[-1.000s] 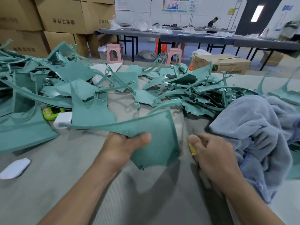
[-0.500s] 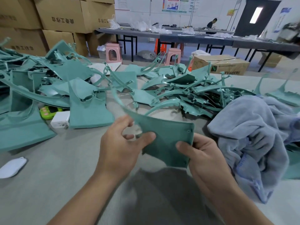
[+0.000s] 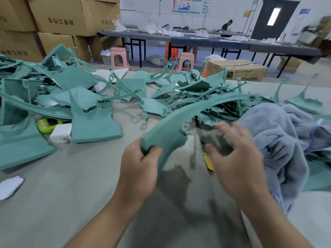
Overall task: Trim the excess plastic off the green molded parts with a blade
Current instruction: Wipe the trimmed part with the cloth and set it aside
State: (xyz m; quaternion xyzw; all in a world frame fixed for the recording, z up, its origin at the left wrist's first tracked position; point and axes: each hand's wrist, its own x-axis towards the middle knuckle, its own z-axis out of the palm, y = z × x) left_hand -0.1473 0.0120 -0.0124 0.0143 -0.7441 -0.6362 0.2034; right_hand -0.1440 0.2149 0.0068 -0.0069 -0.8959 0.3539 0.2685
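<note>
My left hand (image 3: 138,170) grips the near end of a long curved green molded part (image 3: 180,120), which arches up and to the right over the table. Its inner edge shows ragged excess plastic. My right hand (image 3: 232,158) is blurred, just right of the part, with fingers spread and loosely curved, and it holds nothing. A yellow blade handle (image 3: 208,161) lies on the table below that hand, partly hidden by it.
Heaps of green molded parts (image 3: 93,120) cover the table's left and middle. A grey-blue towel (image 3: 279,136) is bunched at the right. A white box (image 3: 60,132), a green gadget (image 3: 45,124) and a white mask (image 3: 9,185) lie at the left. Cardboard boxes (image 3: 59,18) stand behind.
My left hand has swung the part so its long arm now points up and right. My right hand let go of the part's edge and moved right, fingers spread.
</note>
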